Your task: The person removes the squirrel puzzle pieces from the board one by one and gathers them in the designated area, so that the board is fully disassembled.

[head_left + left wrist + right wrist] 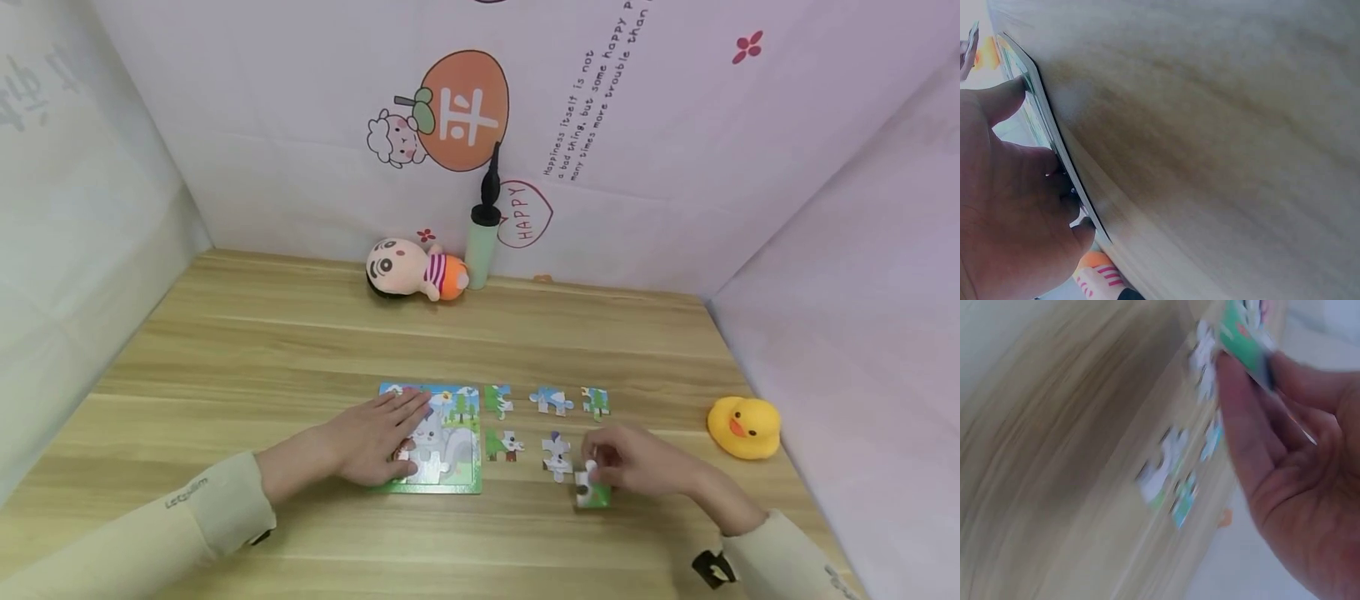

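Observation:
My left hand (378, 437) rests spread on a jigsaw puzzle board (467, 490) with a green and blue border, partly hiding its animal picture. In the left wrist view the thumb (1007, 100) touches the board's edge. To the right, my right hand (637, 458) pinches a green and white puzzle piece (592, 490) between thumb and fingers; the piece (1242, 344) is tilted and blurred in the right wrist view. Loose pieces lie between the hands: a grey-white piece (557, 457) nearest the right hand, a green one (504, 446) beside the board, and several others.
A blue piece (551, 401), a tree piece (596, 402) and a green piece (497, 400) form the far row. A yellow toy duck (744, 427) sits at the right edge. At the back lie a plush doll (416, 269) and a pale green pump (482, 246) against the printed cloth.

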A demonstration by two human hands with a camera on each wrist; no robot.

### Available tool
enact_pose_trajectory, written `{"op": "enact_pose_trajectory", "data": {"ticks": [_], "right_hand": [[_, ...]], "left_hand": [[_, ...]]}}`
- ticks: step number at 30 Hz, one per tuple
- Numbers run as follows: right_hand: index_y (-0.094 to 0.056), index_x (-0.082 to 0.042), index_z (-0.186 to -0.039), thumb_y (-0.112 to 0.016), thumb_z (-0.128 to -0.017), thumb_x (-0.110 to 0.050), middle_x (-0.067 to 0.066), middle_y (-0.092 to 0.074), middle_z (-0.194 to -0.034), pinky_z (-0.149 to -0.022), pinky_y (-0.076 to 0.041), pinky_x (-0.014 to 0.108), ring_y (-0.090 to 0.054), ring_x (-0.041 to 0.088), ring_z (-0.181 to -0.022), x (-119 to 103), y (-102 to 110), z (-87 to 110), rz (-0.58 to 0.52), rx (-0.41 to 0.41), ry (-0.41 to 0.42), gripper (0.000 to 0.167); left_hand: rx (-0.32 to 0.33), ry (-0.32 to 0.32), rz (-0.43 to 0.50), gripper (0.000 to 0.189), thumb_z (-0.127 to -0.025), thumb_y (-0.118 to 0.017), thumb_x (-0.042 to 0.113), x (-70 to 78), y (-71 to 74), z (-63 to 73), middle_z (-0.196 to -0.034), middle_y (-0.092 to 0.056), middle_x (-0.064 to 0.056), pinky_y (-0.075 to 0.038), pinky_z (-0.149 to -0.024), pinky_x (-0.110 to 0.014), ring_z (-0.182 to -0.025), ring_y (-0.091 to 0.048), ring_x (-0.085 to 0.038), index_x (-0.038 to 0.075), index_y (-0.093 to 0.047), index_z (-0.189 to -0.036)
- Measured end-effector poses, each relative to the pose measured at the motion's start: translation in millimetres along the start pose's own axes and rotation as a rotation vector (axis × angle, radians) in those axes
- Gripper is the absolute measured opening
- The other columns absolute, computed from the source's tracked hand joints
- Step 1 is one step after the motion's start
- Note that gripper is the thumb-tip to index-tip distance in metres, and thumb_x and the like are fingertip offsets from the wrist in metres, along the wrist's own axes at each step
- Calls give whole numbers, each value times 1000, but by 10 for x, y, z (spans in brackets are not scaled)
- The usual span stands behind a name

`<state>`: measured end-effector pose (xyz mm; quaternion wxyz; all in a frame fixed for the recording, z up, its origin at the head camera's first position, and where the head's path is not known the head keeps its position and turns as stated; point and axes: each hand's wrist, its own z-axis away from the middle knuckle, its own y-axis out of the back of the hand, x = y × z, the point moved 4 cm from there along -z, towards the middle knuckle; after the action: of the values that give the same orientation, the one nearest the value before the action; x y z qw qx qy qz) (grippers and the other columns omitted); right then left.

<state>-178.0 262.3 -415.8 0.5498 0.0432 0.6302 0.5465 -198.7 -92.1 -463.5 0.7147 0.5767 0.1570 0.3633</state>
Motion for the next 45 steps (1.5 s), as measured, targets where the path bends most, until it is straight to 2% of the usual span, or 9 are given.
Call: {"op": "enact_pose_trajectory", "data": {"ticks": [3, 7, 13, 22, 29, 34, 40, 45], "right_hand": [[-66, -15, -86, -74, -92, -11, -11, -58, -72, -57, -48, 19, -51, -3, -64, 85, -3, 70, -11, -110, -58, 11], [-61, -15, -81, -75, -91, -9, -13, -56, -68, -55, -47, 19, -50, -3, -59, 146, -19, 112, 19, -143, -96, 17], [-61, -17, -77, -77, -86, -5, -15, -53, -67, -57, -39, 17, -44, -4, -61, 189, -54, 119, 172, -110, -84, 23], [-61, -21, -74, -80, -85, -6, -12, -52, -67, -55, -35, 20, -42, 1, -62, 160, -107, 112, 333, -87, -183, 26], [-64, -19, -73, -83, -80, -5, -11, -58, -68, -57, -40, 22, -47, 4, -63, 102, -140, 74, 424, -51, -244, 25], [-64, -17, -70, -83, -79, -3, -9, -60, -67, -56, -42, 22, -49, 5, -62, 67, -158, 71, 465, -36, -236, 25], [-67, -16, -70, -82, -78, -1, -9, -60, -65, -54, -40, 21, -47, 3, -60, 48, -164, 82, 495, -13, -177, 23], [-65, -16, -73, -86, -76, -4, -8, -61, -66, -54, -44, 20, -49, 2, -60, 47, -185, 92, 529, 8, -165, 23]], "left_hand": [[3, -2, 5, 84, -104, -46, 57, 6, 7, 3, -177, -16, -14, -22, -134, -53, -165, -17, -32, 5, -22, -166], [1, 5, 7, 84, -104, -47, 56, 4, 1, -4, -177, -15, -13, -21, -135, -52, -165, -16, -31, 6, -22, -166], [-5, 12, 10, 83, -104, -47, 56, -1, -8, -8, -177, -14, -12, -20, -135, -52, -166, -15, -31, 6, -21, -166], [-2, 5, 3, 83, -105, -46, 56, 10, 9, 0, -177, -15, -12, -21, -135, -52, -165, -16, -31, 5, -22, -166], [-2, 9, 0, 83, -105, -46, 56, 9, 8, 0, -177, -14, -12, -21, -135, -52, -165, -16, -31, 6, -22, -166], [-2, 4, 3, 83, -105, -46, 56, 13, 14, 4, -177, -15, -13, -21, -135, -52, -165, -16, -31, 5, -22, -166], [3, 5, -3, 83, -105, -47, 56, 12, 12, -1, -177, -15, -13, -21, -135, -52, -165, -17, -31, 5, -22, -166], [2, 2, -5, 83, -105, -47, 55, 11, 11, 6, -177, -16, -13, -21, -135, -52, -165, -17, -32, 5, -23, -165]]}}
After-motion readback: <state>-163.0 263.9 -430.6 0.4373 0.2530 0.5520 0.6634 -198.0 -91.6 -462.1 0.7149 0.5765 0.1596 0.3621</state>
